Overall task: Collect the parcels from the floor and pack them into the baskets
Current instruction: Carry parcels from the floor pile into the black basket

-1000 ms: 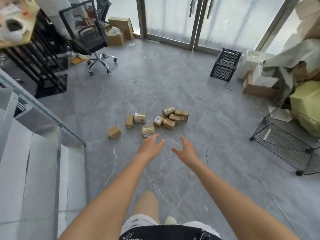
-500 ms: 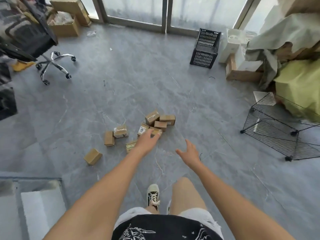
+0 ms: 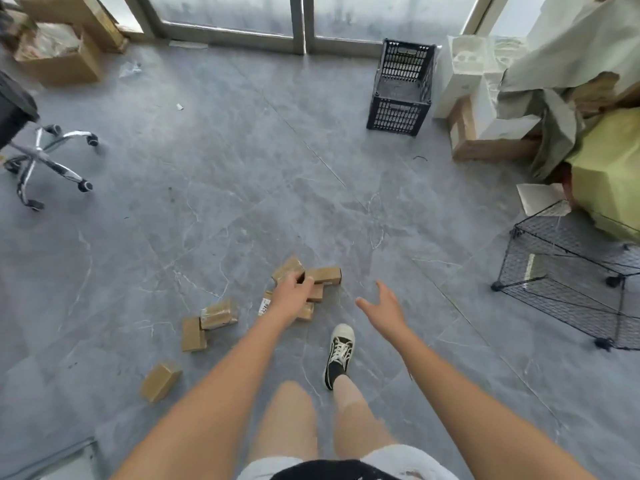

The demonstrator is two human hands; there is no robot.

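Over the last second we closed on the small brown cardboard parcels (image 3: 216,315) scattered on the grey tiled floor (image 3: 242,174); left hand (image 3: 292,295) now curls over the cluster, grip unconfirmed, right hand (image 3: 385,308) spread, so collection is starting.

Bright daylight from glass doors (image 3: 301,15); soft shadows, wide-angle edge distortion, slight blur.

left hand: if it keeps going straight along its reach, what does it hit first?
Likely the cardboard parcel at the far end of the cluster: the left hand already overlaps it. Depth is unclear, so contact can't be confirmed.
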